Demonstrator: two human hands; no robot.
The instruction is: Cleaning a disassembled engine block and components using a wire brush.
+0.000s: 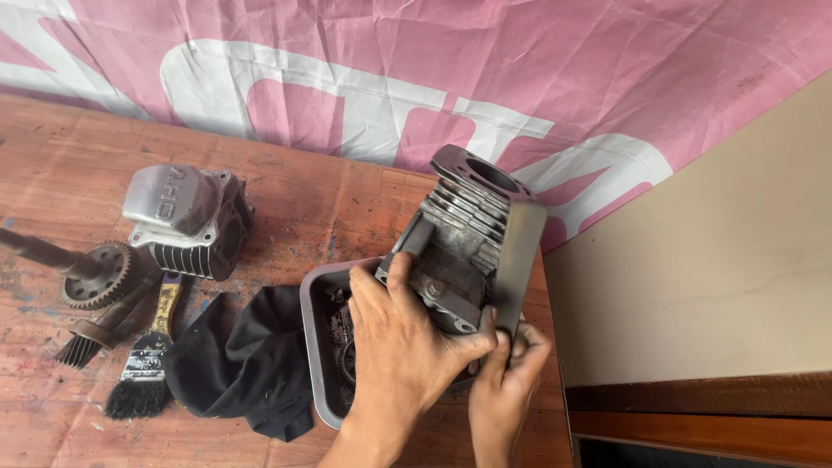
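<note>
**Both hands on the finned engine block, over the tray**

Your left hand (400, 334) lies across the face of the grey finned engine block (464, 238), fingers (381, 286) spread and pressed on it, thumb hooked toward the lower edge. Your right hand (507, 373) sits just below and to the right, fingers curled and closed on the block's flat side plate. The block is tilted, bore opening up and away from you, its lower end resting in or just over the metal tray (314, 347); can't tell which, your hands cover the contact.

Around it, on the worn red-brown bench (69, 173):
- black cloth (247, 364) touching the tray's left wall, partly w/ one corner over it
- yellow-handled paintbrush (149, 360) just left of the cloth, bristles toward you
- second, darker brush (91, 338) beside that
- cylinder head w/ silver cover (186, 221) further back left, well apart from the block
- gear on a shaft (91, 270) next to the head, shaft running off the left edge

Pink-and-white banner (433, 78) hangs behind; beige panel (711, 251) close on the right, near the block's side.
</note>
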